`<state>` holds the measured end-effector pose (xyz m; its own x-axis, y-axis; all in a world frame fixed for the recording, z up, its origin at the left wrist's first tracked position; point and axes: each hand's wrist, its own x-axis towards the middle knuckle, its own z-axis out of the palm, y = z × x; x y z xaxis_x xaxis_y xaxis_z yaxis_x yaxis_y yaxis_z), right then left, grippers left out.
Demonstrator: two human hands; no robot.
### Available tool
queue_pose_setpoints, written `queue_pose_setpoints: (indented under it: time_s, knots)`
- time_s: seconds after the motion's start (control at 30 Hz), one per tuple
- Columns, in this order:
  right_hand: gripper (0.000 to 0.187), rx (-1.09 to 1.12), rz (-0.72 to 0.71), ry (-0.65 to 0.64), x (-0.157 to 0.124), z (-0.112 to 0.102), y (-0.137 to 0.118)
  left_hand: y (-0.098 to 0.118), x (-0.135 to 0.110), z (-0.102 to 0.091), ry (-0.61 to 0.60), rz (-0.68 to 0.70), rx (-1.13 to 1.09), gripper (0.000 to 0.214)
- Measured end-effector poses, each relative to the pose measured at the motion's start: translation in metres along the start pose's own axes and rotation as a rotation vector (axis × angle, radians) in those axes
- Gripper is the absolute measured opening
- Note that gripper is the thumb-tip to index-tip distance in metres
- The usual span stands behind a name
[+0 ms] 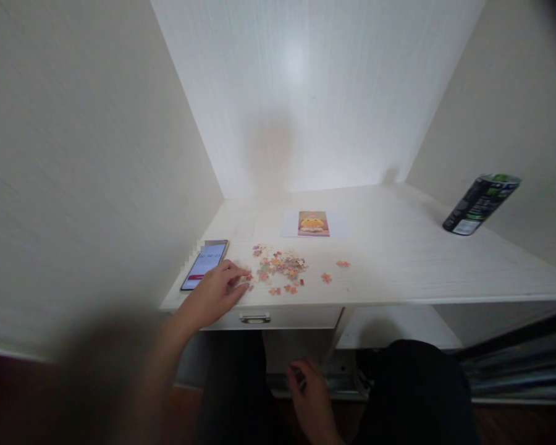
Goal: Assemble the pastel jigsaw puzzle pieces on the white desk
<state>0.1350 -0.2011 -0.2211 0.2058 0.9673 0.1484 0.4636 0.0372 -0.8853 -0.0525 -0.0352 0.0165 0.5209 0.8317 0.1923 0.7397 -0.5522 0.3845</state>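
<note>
Small printed jigsaw puzzle pieces (pixel 285 266) lie in a loose heap on the white desk, in pinks, oranges and pale tones. My left hand (pixel 217 290) rests at the heap's left side, thumb and index finger apart beside a few pieces; I cannot tell if it touches one. Below the desk's front edge, my right hand (pixel 308 389) hangs between the legs, loosely curled with a gap between thumb and fingers and nothing visible in it. Behind the heap, a picture card of a yellow cartoon figure (pixel 313 224) lies on a white sheet (pixel 338 225).
A phone (pixel 206 264) showing a timer lies left of the heap. Two linked bits of puzzle (pixel 327 278) sit apart on the right. A dark can (pixel 479 204) stands by the right wall. Under the white desk (pixel 421 259) is a drawer handle (pixel 254 319).
</note>
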Motion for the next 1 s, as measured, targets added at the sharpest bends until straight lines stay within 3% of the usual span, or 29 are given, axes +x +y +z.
queue_pose_setpoints:
  time_s: [0.1,0.3,0.53,0.67,0.77,1.0]
  knots:
    - [0.018,0.042,0.081,-0.08,0.007,0.0,0.01,0.0,0.005,-0.001,0.011,0.003,-0.006,0.027]
    - [0.022,0.084,0.246,-0.078,0.006,0.003,0.032,-0.003,0.014,0.0,0.015,0.008,-0.006,0.024]
    - [0.024,0.124,0.278,-0.186,0.001,0.014,0.026,-0.01,0.018,0.004,0.046,-0.048,0.021,0.031]
    - [0.023,0.095,0.292,-0.24,0.0,0.018,0.038,-0.012,0.02,0.003,0.056,-0.056,0.023,0.032]
    - [0.023,0.084,0.299,-0.269,0.002,0.014,0.051,-0.012,0.023,0.002,0.033,-0.032,0.023,0.033]
    - [0.024,0.092,0.32,-0.182,0.004,-0.01,0.071,-0.008,0.032,0.001,0.0,0.006,0.043,0.036]
